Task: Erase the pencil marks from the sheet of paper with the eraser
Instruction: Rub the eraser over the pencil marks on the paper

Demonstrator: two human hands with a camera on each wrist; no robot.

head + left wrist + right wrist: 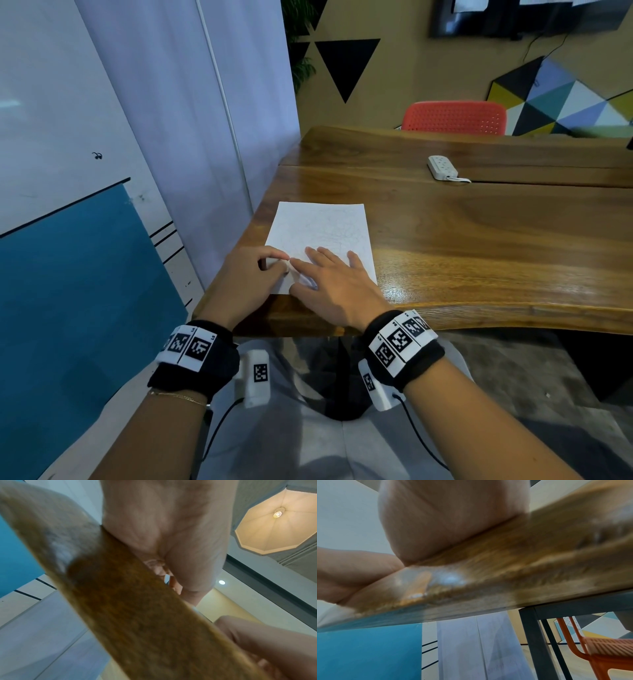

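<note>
We see the left hand (251,270) with its fingers curled at the near left corner of the sheet of paper (322,233), pinching something small and pale that is probably the eraser (274,264), though the fingers hide most of it and we cannot be sure of its shape. The right hand (337,281) lies flat just beside it at 3 o'clock, fingers spread and pressing the sheet's near edge, holding nothing. The pencil marks (329,229) show only as faint grey lines toward 12 o'clock of the hands, too thin to trace. The sheet rests at the near left corner of the wooden table (479,240), and both hands cover its near edge. In the left wrist view the table edge blocks the fingers, so only the palm (163,520) shows, blurred; the right wrist view is likewise filled by the heel of the hand (450,520) on blurred wood. Well apart at 1 o'clock lies a white power strip (443,167), its cord cut off by a slot in the table. Beyond it the red chair (454,116) is half hidden behind the far edge.
</note>
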